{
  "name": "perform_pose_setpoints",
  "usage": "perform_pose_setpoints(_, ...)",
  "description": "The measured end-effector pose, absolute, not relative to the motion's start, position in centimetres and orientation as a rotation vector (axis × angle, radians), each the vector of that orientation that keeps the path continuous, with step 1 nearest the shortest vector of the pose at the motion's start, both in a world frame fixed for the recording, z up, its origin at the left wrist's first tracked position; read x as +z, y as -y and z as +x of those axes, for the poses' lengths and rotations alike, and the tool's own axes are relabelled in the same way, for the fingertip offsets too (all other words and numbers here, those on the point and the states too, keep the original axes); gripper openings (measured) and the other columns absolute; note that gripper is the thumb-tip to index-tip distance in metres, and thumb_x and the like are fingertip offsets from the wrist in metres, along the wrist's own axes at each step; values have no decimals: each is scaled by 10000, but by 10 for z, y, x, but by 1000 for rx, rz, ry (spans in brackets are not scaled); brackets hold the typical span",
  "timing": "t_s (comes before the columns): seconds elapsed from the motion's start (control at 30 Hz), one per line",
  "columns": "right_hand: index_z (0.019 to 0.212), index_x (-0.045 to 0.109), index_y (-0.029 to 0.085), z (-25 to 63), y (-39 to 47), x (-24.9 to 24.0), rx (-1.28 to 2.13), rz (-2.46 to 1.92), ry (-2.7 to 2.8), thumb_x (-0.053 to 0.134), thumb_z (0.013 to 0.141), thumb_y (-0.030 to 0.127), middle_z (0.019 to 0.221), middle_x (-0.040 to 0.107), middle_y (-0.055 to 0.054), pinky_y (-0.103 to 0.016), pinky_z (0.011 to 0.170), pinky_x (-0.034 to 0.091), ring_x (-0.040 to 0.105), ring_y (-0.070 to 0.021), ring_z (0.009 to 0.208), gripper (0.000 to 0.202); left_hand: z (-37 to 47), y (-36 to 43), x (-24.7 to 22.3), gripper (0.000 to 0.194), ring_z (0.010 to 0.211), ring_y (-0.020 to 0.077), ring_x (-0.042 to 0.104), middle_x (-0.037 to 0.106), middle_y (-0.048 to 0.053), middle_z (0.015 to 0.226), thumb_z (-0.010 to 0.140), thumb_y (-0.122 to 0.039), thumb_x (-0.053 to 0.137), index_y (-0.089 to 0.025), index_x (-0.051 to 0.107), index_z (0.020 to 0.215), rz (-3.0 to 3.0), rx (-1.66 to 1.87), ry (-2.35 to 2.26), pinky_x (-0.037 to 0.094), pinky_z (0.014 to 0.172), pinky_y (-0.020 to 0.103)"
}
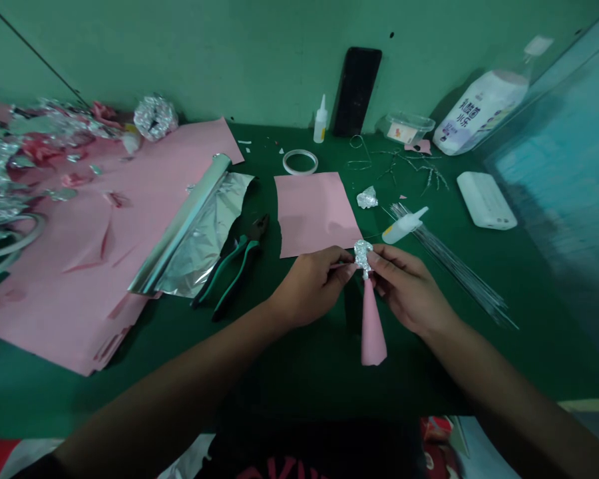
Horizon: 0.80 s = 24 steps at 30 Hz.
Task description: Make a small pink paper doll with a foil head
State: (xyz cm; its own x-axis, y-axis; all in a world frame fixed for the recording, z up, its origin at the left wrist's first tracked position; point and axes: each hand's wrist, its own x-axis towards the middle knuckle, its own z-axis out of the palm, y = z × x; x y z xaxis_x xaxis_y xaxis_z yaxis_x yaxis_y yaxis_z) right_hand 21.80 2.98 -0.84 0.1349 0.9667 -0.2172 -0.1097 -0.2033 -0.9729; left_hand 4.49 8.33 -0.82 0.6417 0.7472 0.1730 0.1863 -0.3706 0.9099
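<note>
Between my hands is a small figure with a crumpled foil top [363, 253] and a long pink paper cone [374, 329] pointing down toward me. My right hand [412, 286] pinches the foil from the right with thumb and fingers. From the left, my left hand [312, 286] closes on a narrow pink paper piece [343, 266] that touches the foil; its far end is hidden by the fingers. A square pink paper sheet [317, 213] lies just beyond my left hand. A white glue bottle [402, 227] rests on its side past my right hand, across a bundle of thin wires [459, 276].
Green-handled pliers [237, 263] and a foil roll [180, 226] lie left, beside large pink sheets [80, 266] strewn with foil scraps. Toward the wall are a tape ring [300, 154], an upright glue bottle [320, 123], a phone [357, 93], a large bottle [482, 110] and a white block [486, 199].
</note>
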Motion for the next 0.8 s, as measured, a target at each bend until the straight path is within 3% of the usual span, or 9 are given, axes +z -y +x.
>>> perform_pose_setpoints(0.2, 874, 673, 224, 219, -28, -13, 1264, -1343, 1020, 634, 877, 390, 711, 543, 7, -241, 488, 314, 456, -120, 607, 170, 45, -83, -6, 185, 712, 165, 633, 708, 53, 824, 935, -193, 511, -171, 689, 982, 1917, 712, -725, 450, 643, 282)
perform_pose_setpoints(0.5, 894, 712, 236, 219, -30, -14, 1335, -1267, 937, 689, 852, 361, 765, 584, 6, -235, 515, 333, 470, -105, 627, 134, 47, -84, -8, 157, 794, 183, 658, 715, 58, 875, 921, -190, 529, -176, 680, 962, 1892, 701, -721, 476, 699, 300)
perform_pose_setpoints(0.8, 875, 714, 226, 217, -30, -13, 1372, -1270, 884, 706, 823, 366, 691, 540, 15, -231, 514, 361, 459, -108, 608, 150, 45, -84, -5, 164, 823, 182, 662, 712, 60, 900, 929, -202, 521, -155, 666, 991, 1895, 657, -713, 487, 729, 304)
